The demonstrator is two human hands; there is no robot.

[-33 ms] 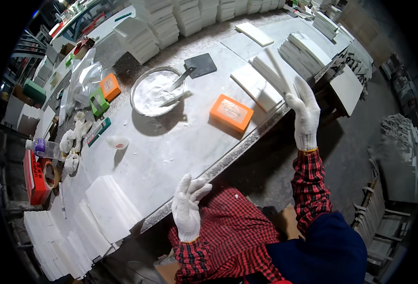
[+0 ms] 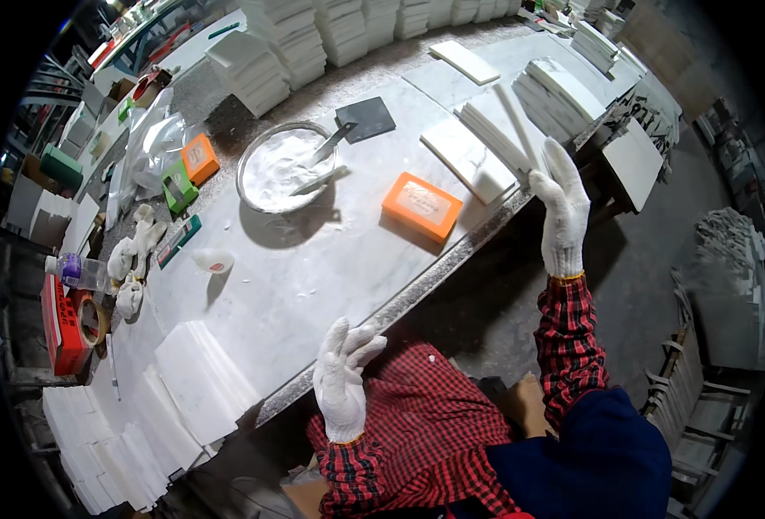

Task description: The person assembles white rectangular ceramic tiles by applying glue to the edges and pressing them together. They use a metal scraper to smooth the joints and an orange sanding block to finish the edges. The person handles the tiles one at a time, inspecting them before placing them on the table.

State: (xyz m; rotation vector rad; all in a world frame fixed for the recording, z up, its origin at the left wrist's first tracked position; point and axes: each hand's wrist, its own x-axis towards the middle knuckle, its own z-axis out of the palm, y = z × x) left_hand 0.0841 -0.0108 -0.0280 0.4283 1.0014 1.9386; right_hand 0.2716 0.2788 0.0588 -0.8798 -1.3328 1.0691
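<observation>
Both my hands wear white knit gloves, with red plaid sleeves behind them. My right hand (image 2: pixel 560 208) is raised at the table's right end and pinches the near end of a long narrow white strip (image 2: pixel 518 121), which slants over a stack of white slabs (image 2: pixel 469 156). My left hand (image 2: pixel 343 389) hovers just off the table's near edge with its fingers spread and nothing in it. An orange box (image 2: pixel 421 208) lies on the marble tabletop (image 2: pixel 313 277) between the two hands.
A metal bowl of white paste (image 2: pixel 283 164) has a tool in it, with a dark square scraper (image 2: pixel 365 117) beside it. White tile stacks (image 2: pixel 201 389) stand at the near left, and more (image 2: pixel 270 52) along the far edge. A bottle (image 2: pixel 75 270), a tape roll (image 2: pixel 93 318) and spare gloves (image 2: pixel 131 259) lie to the left.
</observation>
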